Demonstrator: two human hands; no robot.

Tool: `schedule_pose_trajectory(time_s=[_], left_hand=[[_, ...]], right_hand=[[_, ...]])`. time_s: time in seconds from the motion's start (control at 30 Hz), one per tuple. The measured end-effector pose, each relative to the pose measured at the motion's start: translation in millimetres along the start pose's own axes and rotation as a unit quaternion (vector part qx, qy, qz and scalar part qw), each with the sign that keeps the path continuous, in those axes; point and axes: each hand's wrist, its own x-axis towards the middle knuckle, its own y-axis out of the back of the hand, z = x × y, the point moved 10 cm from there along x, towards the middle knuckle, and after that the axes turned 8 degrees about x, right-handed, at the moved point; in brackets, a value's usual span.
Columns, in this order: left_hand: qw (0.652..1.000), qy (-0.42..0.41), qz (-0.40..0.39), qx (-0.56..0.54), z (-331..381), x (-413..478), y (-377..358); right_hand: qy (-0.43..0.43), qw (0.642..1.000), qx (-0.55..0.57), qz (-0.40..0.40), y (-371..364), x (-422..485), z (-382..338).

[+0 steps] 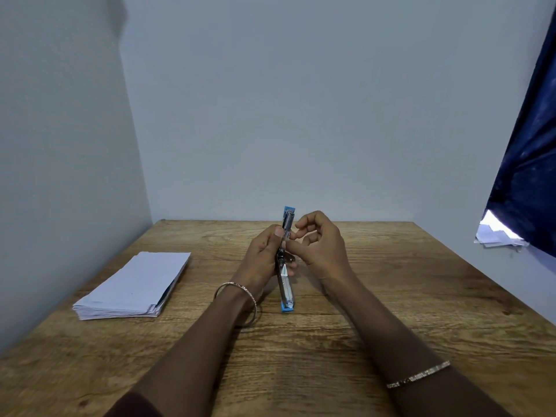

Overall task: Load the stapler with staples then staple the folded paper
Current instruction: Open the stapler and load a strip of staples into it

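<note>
So I've got one blue stapler (pixel 286 266) swung open above mid-bench (pixel 331 341): left hand (pixel 264 257) fingers clamped round it, right hand (pixel 319 245) fingers pinched together at its metal channel. One stack of folded paper (pixel 132 287) lies far left.

Stapler (pixel 285 266) at table (pixel 391 281) centre, opened out lengthwise, one end toward the wall, other end toward the person. Left hand (pixel 261 260) on its left side, right hand (pixel 319 245) just right of it. Paper stack (pixel 132 287) well left of stapler, on the table.
</note>
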Motion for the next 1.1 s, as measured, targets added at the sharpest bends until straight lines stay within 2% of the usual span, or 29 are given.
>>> schedule_pose_trajectory(time_s=[0.17,0.57,0.87,1.1], left_hand=[[1.0,0.014,-0.003,-0.002,-4,1,2],[0.999,0.034,0.003,-0.012,-10,-1,3],[0.999,0.049,-0.02,0.005,-17,1,1],[0.997,0.056,-0.036,0.029,-20,0,1]], right_hand=[[0.027,0.999,-0.033,0.018,0,-1,-6],[0.086,0.98,-0.182,0.006,-5,-3,-18],[0.06,0.978,-0.196,-0.034,-1,4,-17],[0.019,0.977,-0.181,-0.11,-7,5,-13]])
